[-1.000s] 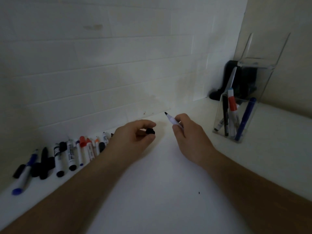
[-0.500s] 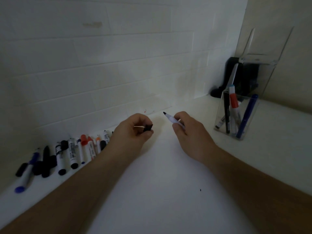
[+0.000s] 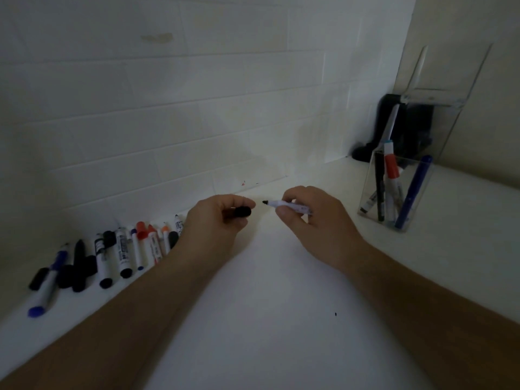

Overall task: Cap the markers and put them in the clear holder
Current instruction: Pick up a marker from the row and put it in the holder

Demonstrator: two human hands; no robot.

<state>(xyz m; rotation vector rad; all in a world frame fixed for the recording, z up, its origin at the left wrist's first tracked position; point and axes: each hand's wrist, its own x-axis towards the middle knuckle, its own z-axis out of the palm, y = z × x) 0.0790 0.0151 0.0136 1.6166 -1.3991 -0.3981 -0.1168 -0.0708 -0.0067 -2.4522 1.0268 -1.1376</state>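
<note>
My right hand point(image 3: 315, 220) grips an uncapped white marker point(image 3: 284, 204) with its black tip pointing left. My left hand point(image 3: 213, 218) pinches a black cap point(image 3: 242, 211) between thumb and fingers, its opening facing the tip. A small gap separates cap and tip. The clear holder point(image 3: 394, 190) stands at the right on the white counter and holds several markers, among them a blue one point(image 3: 413, 190) and a red-capped one point(image 3: 391, 167). A row of loose markers and caps point(image 3: 118, 251) lies along the wall at the left, partly hidden behind my left forearm.
A white brick wall point(image 3: 197, 108) runs behind the counter point(image 3: 267, 319) into a corner at the right. A dark object point(image 3: 402, 125) sits in that corner behind the holder. A tall clear panel rises above the holder.
My right hand has turned the marker from pointing up-left to lying level, tip towards the cap. Both hands have shifted slightly and stay close together.
</note>
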